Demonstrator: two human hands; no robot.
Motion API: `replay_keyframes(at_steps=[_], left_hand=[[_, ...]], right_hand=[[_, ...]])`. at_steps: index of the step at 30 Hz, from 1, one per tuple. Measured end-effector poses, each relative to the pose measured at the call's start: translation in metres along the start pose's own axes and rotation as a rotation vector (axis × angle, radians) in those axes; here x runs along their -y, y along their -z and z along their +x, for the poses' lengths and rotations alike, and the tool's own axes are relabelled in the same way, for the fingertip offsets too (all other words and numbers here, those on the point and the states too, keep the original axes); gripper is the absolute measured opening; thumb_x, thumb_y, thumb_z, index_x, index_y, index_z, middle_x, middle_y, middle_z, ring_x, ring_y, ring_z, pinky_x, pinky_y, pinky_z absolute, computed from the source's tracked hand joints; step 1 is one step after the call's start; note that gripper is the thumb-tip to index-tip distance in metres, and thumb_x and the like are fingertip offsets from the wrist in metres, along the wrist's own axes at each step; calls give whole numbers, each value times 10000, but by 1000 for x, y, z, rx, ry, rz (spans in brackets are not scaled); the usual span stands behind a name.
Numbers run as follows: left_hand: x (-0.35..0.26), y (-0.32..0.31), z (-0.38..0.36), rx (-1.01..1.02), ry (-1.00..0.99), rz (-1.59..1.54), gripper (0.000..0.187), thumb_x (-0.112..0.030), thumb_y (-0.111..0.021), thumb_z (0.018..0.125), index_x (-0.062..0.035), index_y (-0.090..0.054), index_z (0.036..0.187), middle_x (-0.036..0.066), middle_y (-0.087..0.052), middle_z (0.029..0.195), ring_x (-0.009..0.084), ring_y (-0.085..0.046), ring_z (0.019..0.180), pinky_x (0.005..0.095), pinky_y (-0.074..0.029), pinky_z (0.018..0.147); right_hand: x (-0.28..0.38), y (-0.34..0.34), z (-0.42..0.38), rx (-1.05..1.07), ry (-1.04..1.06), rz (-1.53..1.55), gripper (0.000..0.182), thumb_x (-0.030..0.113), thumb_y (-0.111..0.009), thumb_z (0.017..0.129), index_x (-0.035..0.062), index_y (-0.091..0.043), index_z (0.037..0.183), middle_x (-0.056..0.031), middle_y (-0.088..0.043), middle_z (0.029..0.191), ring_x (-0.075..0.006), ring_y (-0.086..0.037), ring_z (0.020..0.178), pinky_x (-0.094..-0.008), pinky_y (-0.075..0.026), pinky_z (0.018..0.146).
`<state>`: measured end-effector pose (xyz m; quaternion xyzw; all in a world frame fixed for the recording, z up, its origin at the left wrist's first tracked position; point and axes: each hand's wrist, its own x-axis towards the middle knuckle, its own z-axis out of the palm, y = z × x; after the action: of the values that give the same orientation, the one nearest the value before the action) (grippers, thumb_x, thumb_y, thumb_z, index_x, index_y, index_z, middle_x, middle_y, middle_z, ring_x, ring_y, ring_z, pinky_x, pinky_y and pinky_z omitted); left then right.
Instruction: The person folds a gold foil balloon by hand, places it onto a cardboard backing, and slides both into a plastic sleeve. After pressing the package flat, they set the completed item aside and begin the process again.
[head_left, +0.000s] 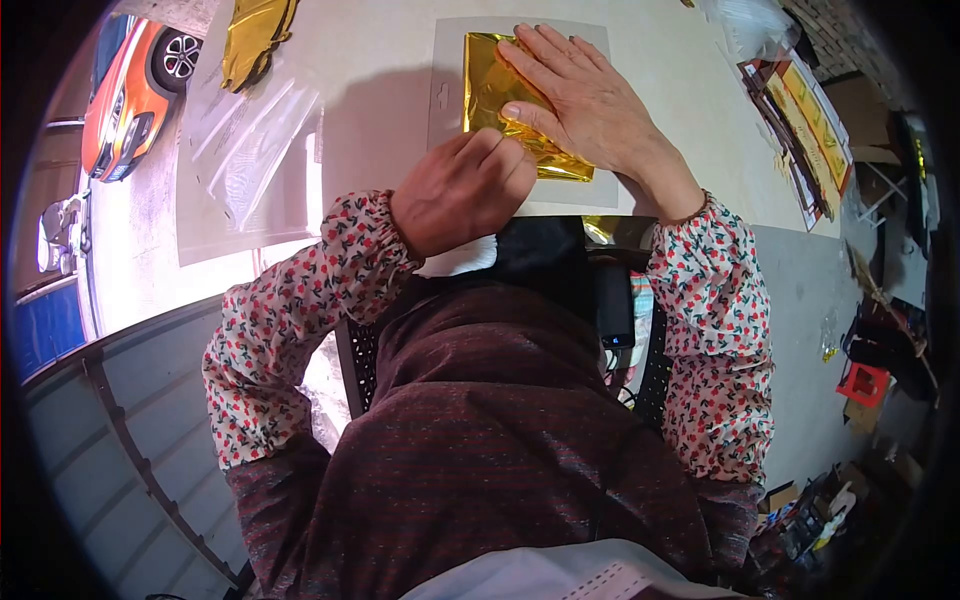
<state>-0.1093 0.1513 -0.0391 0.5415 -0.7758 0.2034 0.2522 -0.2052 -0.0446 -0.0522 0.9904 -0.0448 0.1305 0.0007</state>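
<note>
Head view: gold foil sheet [505,100] folded on a grey backing card [450,90], on the pale counter [380,40], just ahead of the body; right hand [585,100] laid flat across the foil's right half, fingers [545,50] straight and close together, thumb pressed along the lower fold; nothing clamped, only pinned under the palm. Left hand [460,190] curled at the foil's lower-left edge, fingers bent inward over the near rim of the card; tips hidden behind the knuckles, so cannot tell whether pinching the foil edge or merely touching it. Both forearms in floral sleeve covers [300,310] over a dark maroon top.

Step in hand, judged from the pose: flattening and creasing the folded foil on the card, one hand anchoring, the other working the near edge. Next move likely calling for steady downward pressure from the flat hand while the curled one runs along the fold, keeping the thin foil from slipping or wrinkling on the smooth card.

Further off on the counter: clear plastic sleeves [250,150] to the left, well apart from the hands; another crumpled gold piece [255,35] at the far left edge; a stack of packaged gold items [805,125] to the right. Beyond the counter edge at left, an orange car [130,90] seen below.
</note>
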Motion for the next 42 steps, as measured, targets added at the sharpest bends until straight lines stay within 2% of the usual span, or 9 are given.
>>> replay_keyframes(at_steps=[7, 13, 19, 34, 42], left_hand=[[1, 19, -8, 156, 137, 37, 370, -83, -642, 710, -1, -565, 1062, 93, -533, 944, 230, -576, 850, 349, -534, 717], [1, 13, -7, 125, 123, 62, 339, -96, -630, 713, -4, -573, 1034, 77, -530, 924, 221, -569, 839, 341, -524, 716], [5, 20, -10, 217, 156, 43, 335, -98, -619, 721, -10, -571, 1041, 68, -524, 905, 224, -563, 830, 342, -517, 720], [7, 12, -8, 149, 131, 32, 343, -121, -635, 762, -22, -563, 1082, 67, -531, 915, 220, -578, 865, 353, -533, 747], [10, 1, -8, 77, 63, 89, 388, -139, -648, 752, -66, -524, 1112, 65, -509, 956, 223, -569, 875, 353, -532, 736]], right_hand=[[1, 2, 1, 12, -3, -18, 668, 609, -358, 1003, 212, -357, 1540, -89, -310, 1603, -265, -266, 1485, -414, -199, 1224], [-4, 1, -1, -14, 39, -47, 665, 598, -369, 1005, 202, -357, 1540, -100, -312, 1601, -269, -268, 1484, -412, -195, 1224], [-6, -2, -3, -14, 42, -27, 668, 597, -372, 1005, 192, -362, 1537, -101, -320, 1597, -271, -276, 1480, -412, -201, 1222], [-3, 0, -1, 12, -3, -33, 667, 603, -361, 1005, 208, -351, 1542, -80, -312, 1603, -260, -268, 1484, -416, -197, 1226], [-6, 0, -2, -14, 39, -22, 667, 599, -371, 1004, 206, -350, 1542, -81, -314, 1602, -258, -262, 1487, -413, -193, 1227]])
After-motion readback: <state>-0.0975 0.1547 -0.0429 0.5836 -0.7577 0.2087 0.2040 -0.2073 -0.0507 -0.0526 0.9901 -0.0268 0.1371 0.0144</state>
